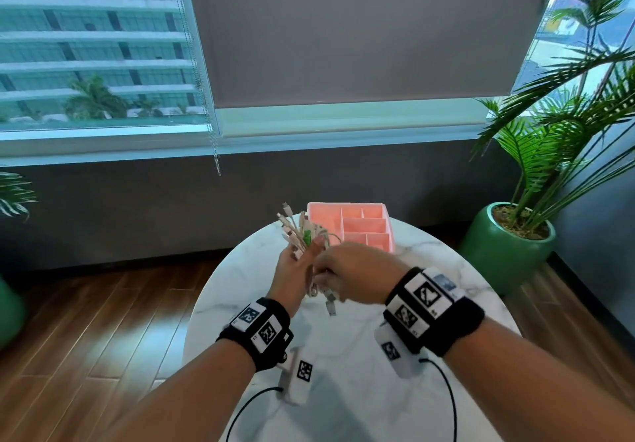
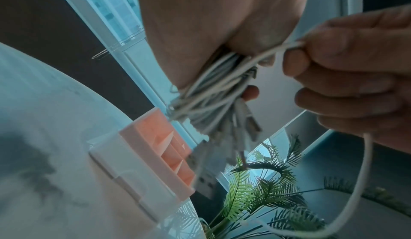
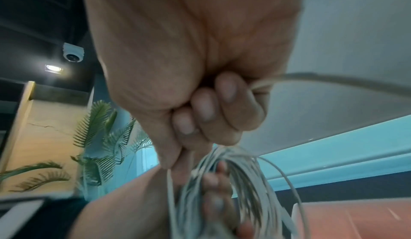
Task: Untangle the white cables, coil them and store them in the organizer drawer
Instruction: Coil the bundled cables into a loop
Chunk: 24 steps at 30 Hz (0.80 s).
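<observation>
A thick bundle of white cables is raised above the round marble table, and my left hand grips it around the middle. Connector ends fan out above the hand and several plugs hang below it. My right hand has its fingers curled round a single white cable that leads out of the bundle and loops down. In the right wrist view the curled fingers hold that strand above the coils. The pink organizer drawer stands just behind the hands, with nothing visible in its compartments.
A potted palm in a green pot stands to the right of the table. A window and grey blind fill the wall behind. Wooden floor lies to the left. Black wires trail from my wrist cameras over the near table edge.
</observation>
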Each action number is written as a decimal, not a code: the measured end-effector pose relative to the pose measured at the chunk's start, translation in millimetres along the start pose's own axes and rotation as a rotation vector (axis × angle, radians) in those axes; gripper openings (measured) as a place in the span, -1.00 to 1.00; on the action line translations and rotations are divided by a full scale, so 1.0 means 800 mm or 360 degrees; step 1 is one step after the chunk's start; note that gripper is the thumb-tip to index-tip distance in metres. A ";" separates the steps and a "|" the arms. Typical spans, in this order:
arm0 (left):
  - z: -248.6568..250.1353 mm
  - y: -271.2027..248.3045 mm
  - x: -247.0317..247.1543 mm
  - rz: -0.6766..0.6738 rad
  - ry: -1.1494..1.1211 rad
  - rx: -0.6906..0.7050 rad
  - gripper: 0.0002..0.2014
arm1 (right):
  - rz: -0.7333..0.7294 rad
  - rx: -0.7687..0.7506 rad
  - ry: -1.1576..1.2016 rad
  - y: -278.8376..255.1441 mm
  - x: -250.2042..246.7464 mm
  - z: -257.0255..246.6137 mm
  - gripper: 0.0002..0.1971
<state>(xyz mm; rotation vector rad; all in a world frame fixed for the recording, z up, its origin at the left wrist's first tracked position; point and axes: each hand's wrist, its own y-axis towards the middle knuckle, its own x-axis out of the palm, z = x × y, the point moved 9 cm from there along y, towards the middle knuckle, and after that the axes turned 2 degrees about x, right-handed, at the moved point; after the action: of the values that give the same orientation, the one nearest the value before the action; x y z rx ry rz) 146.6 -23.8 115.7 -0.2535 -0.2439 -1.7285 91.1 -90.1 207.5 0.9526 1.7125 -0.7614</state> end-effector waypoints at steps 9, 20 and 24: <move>-0.034 -0.031 0.032 -0.0416 -0.0297 -0.0582 -0.52 | 0.0135 0.0236 0.0275 0.026 -0.071 0.087 -0.86; 0.008 -0.032 0.038 -0.0734 -0.0664 -0.0602 -0.78 | 0.0117 0.0545 0.1583 0.003 0.017 0.168 -0.70; 0.008 -0.032 0.037 -0.0778 -0.0656 -0.0599 -0.77 | 0.0132 0.0560 0.1811 -0.004 0.035 0.171 -0.64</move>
<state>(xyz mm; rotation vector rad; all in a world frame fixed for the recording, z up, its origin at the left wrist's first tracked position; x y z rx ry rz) 116.4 -45.1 130.2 -0.8907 -0.2950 -2.1918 145.1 -198.8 139.2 1.9220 2.4944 -0.4684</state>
